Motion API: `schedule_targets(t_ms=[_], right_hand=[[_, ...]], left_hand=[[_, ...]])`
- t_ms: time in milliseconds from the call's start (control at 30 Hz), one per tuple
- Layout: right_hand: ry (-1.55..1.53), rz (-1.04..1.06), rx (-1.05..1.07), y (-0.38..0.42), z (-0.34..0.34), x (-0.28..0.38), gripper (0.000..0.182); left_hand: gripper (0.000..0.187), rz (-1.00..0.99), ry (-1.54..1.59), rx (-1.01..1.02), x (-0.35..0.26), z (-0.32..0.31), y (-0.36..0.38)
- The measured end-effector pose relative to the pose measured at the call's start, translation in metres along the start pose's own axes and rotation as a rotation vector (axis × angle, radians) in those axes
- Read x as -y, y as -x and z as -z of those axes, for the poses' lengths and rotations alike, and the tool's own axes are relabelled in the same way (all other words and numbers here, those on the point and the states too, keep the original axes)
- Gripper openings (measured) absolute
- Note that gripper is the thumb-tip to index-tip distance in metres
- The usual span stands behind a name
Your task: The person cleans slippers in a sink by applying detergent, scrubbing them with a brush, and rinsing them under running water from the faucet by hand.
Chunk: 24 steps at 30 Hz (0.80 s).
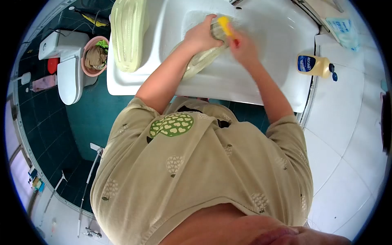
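Observation:
In the white sink my left hand grips a pale green shoe, holding it by its upper end with the sole facing out. My right hand, blurred by motion, holds a yellow brush with a red handle end against the top of that shoe. A second pale green shoe lies sole up on the sink's left rim, away from both hands.
A yellow bottle with a blue label lies on the white counter at the right. A blue packet sits at the far right. A white toilet and a pink basin of cloth stand at the left on dark green tiles.

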State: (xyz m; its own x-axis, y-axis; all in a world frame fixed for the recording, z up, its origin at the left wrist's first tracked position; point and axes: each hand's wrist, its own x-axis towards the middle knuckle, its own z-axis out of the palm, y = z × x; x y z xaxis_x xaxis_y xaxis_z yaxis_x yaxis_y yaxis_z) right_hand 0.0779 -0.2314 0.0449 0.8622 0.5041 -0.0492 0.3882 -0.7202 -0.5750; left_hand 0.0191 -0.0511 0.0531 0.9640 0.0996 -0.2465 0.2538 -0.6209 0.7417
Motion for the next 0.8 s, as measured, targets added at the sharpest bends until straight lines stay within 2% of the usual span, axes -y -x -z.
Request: schedule_targets(t_ms=[67, 100, 167, 200, 233, 300, 367, 433, 567, 633, 667, 733, 767, 800], right_hand=[[-0.051, 0.356, -0.145, 0.018, -0.017, 0.013, 0.042], [-0.057, 0.35, -0.146, 0.013, -0.014, 0.006, 0.042], [-0.115, -0.02, -0.03, -0.005, 0.004, -0.007, 0.042], [0.004, -0.058, -0.005, -0.002, 0.006, -0.003, 0.041], [0.012, -0.05, -0.004, 0.001, 0.002, 0.004, 0.041], [-0.155, 0.229, -0.067, 0.017, -0.015, 0.011, 0.036], [-0.144, 0.179, -0.025, 0.002, -0.008, -0.026, 0.037], [0.024, -0.097, 0.001, -0.011, 0.012, -0.044, 0.038], [0.275, -0.131, -0.09, -0.012, 0.004, -0.111, 0.038], [0.447, -0.013, 0.05, -0.008, -0.012, -0.128, 0.038], [0.445, -0.007, 0.053, -0.011, -0.01, -0.109, 0.038], [-0.106, -0.167, 0.046, -0.006, -0.005, -0.059, 0.039], [-0.108, -0.165, 0.049, 0.001, 0.0, -0.034, 0.039], [-0.136, -0.063, -0.009, 0.009, 0.005, -0.01, 0.039]], left_hand=[[0.092, -0.029, 0.095, -0.034, 0.004, 0.0, 0.003], [0.092, -0.027, 0.09, -0.027, 0.004, -0.001, 0.004], [0.098, -0.032, -0.006, 0.03, -0.001, -0.003, 0.003], [0.098, -0.038, -0.003, 0.022, -0.001, -0.001, 0.001], [0.099, -0.038, -0.008, -0.004, -0.001, 0.0, 0.0], [0.1, -0.023, -0.011, -0.012, 0.001, -0.006, 0.004], [0.101, -0.047, -0.051, 0.038, 0.003, -0.006, 0.001], [0.1, -0.023, -0.057, 0.016, 0.005, -0.004, -0.002], [0.097, 0.037, -0.101, 0.01, 0.007, -0.007, -0.005], [0.097, 0.052, -0.111, 0.005, 0.009, -0.008, -0.006], [0.096, 0.064, -0.127, -0.002, 0.011, -0.007, -0.007], [0.097, 0.072, -0.115, 0.012, 0.01, -0.005, -0.004], [0.098, 0.067, -0.11, 0.015, 0.01, -0.003, -0.005], [0.098, 0.068, -0.114, 0.012, 0.01, -0.002, -0.006]])
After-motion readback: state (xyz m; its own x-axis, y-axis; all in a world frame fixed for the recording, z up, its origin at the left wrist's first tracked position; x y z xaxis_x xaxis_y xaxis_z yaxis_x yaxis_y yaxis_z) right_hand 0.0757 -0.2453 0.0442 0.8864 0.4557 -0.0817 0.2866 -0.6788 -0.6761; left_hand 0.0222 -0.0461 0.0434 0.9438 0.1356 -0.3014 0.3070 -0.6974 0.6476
